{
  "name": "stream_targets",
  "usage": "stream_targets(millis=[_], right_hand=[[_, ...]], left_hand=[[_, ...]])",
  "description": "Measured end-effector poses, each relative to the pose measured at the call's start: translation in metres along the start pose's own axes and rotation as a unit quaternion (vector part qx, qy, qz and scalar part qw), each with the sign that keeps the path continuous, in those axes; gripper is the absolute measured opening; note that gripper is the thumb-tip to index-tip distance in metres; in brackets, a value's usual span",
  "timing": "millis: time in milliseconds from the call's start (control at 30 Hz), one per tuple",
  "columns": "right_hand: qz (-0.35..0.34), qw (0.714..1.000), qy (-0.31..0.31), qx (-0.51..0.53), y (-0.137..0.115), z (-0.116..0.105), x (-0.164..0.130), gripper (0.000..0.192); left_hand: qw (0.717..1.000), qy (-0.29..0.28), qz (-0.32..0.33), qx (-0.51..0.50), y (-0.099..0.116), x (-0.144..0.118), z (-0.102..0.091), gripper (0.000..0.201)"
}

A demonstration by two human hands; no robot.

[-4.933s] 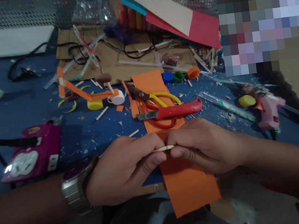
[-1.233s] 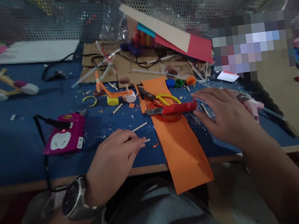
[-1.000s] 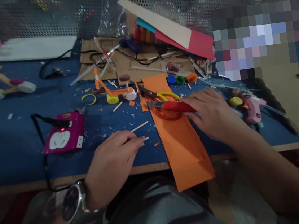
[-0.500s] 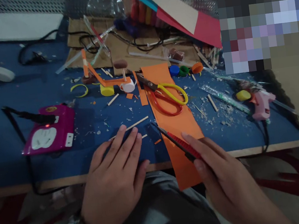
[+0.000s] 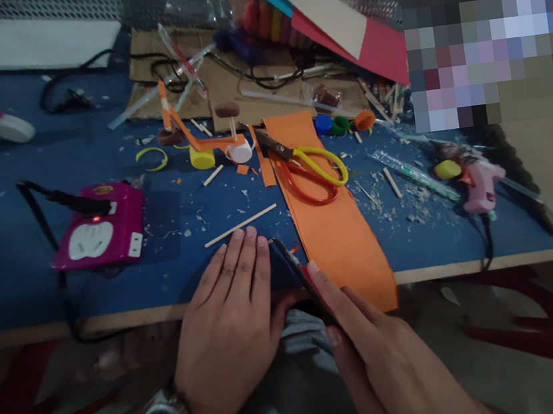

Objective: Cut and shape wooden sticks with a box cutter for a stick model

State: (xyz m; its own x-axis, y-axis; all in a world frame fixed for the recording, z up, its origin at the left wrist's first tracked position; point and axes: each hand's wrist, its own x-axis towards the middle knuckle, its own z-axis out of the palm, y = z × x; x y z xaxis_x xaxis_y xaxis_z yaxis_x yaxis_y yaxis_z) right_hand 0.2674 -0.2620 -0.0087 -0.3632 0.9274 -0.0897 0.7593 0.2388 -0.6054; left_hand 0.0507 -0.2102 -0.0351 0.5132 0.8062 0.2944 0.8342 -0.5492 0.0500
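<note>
My left hand (image 5: 232, 313) lies flat at the table's front edge, its fingers stretched out. A short pale stick end (image 5: 270, 240) pokes out beside its fingertips; the rest is hidden under the hand. Just beyond the fingertips rests a longer thin wooden stick (image 5: 241, 225). My right hand (image 5: 378, 342) is closed around a red and black utility knife (image 5: 298, 268). The knife's tip is at or very near the short stick end; I cannot tell whether they touch. To the right, an orange foam-like sheet (image 5: 336, 246) hangs slightly over the edge.
Scissors (image 5: 314, 162) with yellow and red handles lie on the orange sheet. A magenta power box (image 5: 102, 228) with a black cord stands left, a pink glue gun (image 5: 483, 185) right. Behind are a small orange model (image 5: 208, 145), bottle caps (image 5: 324, 125) and cardboard (image 5: 243, 97).
My right hand has moved the knife left, off the orange sheet, to the short stick end. My left hand's fingers have drawn together and shifted off the longer stick. The sheet's near end has swung right.
</note>
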Motion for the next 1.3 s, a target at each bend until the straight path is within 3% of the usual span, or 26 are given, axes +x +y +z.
stream_targets(millis=[233, 700, 1167, 1300], right_hand=[[-0.008, 1.000, 0.025, -0.004, -0.006, -0.001, 0.008, 0.076], [-0.006, 1.000, 0.007, -0.005, -0.010, 0.008, 0.010, 0.078], [-0.047, 0.969, 0.022, -0.243, -0.028, 0.009, 0.024, 0.076], [-0.044, 0.962, 0.018, -0.269, -0.030, 0.008, 0.028, 0.077]], left_hand=[[1.000, 0.010, 0.018, 0.008, 0.000, 0.001, -0.002, 0.062], [1.000, 0.009, 0.014, 0.001, -0.001, 0.002, -0.001, 0.060], [0.999, 0.003, 0.034, 0.022, -0.003, 0.002, -0.001, 0.055], [0.999, 0.003, 0.042, 0.017, -0.005, 0.002, -0.001, 0.056]])
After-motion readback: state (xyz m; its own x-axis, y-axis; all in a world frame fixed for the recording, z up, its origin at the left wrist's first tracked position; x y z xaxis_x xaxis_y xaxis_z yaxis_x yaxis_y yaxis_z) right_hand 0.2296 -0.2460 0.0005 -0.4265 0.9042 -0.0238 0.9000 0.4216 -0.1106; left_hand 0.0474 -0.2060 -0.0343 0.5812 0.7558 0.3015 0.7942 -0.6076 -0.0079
